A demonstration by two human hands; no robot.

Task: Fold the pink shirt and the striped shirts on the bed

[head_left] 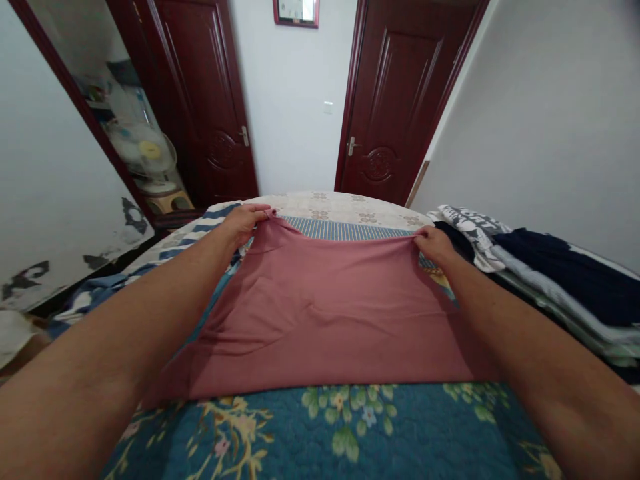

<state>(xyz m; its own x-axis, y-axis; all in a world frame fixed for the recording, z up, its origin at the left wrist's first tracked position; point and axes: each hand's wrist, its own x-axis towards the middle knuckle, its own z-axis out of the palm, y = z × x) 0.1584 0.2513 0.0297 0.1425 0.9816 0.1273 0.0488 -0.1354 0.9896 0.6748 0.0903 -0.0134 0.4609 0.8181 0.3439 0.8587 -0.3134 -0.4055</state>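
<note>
One pink garment (340,293), lying spread over a blue floral quilt (370,433), its near edge running almost straight across and its far edge drawn between two bare hands; one left hand (246,221), closed on the garment's far left corner, the cloth bunched at the fingertips; one right hand (436,243), closed in a pinch on the far right corner; soft creases in the fabric, most of them on its left half; beyond the far edge, one narrow blue striped band (345,230), and past that a pale patterned cover (320,200) with a rounded far edge; at the left, blue-and-white striped cloth (193,237), partly behind the left forearm; at the right, one pile of folded clothes (555,273), in navy, grey and white, a printed white-and-grey piece on its far end, beside the right forearm; at the back, two dark red panelled doors (200,93), each with a metal handle, and a red-framed object (296,12) on the white wall between them, cut off by the upper border; at the far left, one fan (147,150) above a yellowish stool (170,200).
</note>
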